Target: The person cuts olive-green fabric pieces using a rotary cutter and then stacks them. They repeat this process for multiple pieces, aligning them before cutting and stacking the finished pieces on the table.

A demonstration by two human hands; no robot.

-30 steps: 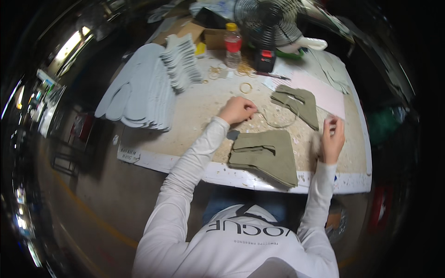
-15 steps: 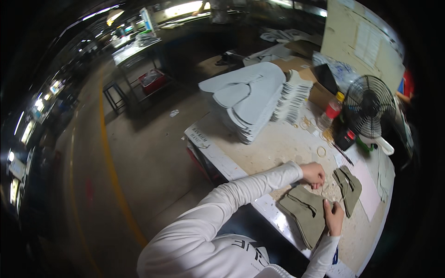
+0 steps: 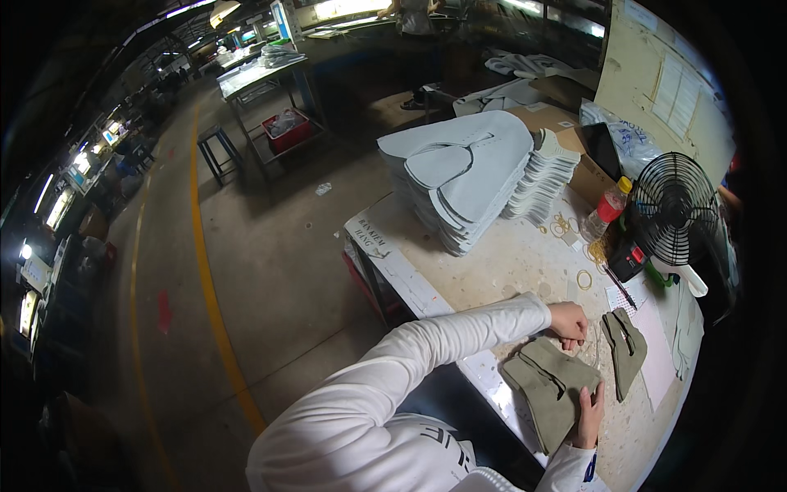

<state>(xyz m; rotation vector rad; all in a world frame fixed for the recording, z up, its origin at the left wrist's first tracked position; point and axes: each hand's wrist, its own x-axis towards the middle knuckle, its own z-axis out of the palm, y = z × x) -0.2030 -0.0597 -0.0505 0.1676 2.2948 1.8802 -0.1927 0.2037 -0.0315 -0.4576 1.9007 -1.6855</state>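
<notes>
A stack of olive-green cut fabric pieces (image 3: 548, 392), with a slot in the top piece, lies near the table's front edge. My right hand (image 3: 589, 416) grips its right edge, thumb on top and the other fingers partly hidden. Just beyond the stack's far edge, my left hand (image 3: 568, 323) is closed with its fingers curled in; whatever it may hold is hidden. A second, narrower olive-green stack (image 3: 625, 353) lies to the right, apart from both hands.
A tall pile of light grey cut pieces (image 3: 467, 168) stands at the table's far left, beside a ridged stack (image 3: 541, 176). Rubber bands (image 3: 584, 280), a pen (image 3: 620, 287), a bottle (image 3: 608, 208), a black fan (image 3: 674, 199) and pink paper (image 3: 653, 369) lie or stand farther right.
The view has shifted, so the table sits farther right in the picture. My right hand has slid a little nearer to me along the stack's edge. My left hand stays closed beyond it.
</notes>
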